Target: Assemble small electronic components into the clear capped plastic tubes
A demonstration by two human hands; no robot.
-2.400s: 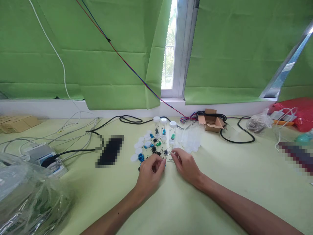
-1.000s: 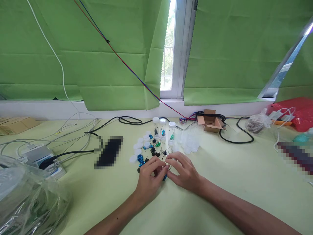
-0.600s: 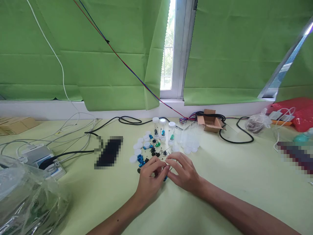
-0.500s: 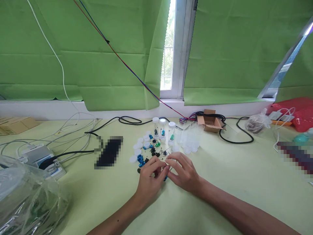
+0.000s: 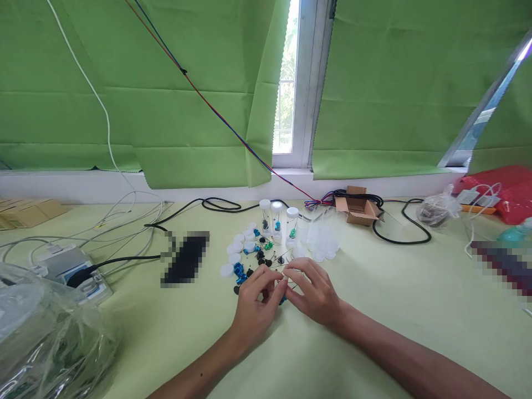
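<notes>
My left hand [image 5: 256,296] and my right hand [image 5: 312,292] meet over the table, fingertips together. Thumb and index finger are pinched on each hand. What lies between them is small and mostly hidden by the fingers; thin wire-like leads show beside the right fingertips. A blue part [image 5: 283,300] peeks out just below the fingertips; whether it is held or lies on the table I cannot tell. Close beyond the hands lie loose blue parts [image 5: 240,271], black disc-shaped parts [image 5: 261,256] and green parts [image 5: 268,245], several with thin leads.
Three capped clear vials [image 5: 292,227] with leaded parts inside stand behind the pile. White round caps [image 5: 226,270] lie left of it, clear empty vials [image 5: 324,238] right. A small cardboard box [image 5: 358,212], black cable [image 5: 403,242], power strip [image 5: 78,271] and plastic bag [image 5: 54,338] surround these.
The hands stay in nearly the same place, with only slight finger movement. The blue part below the fingertips shows a little more. The loose parts and vials have not moved.
</notes>
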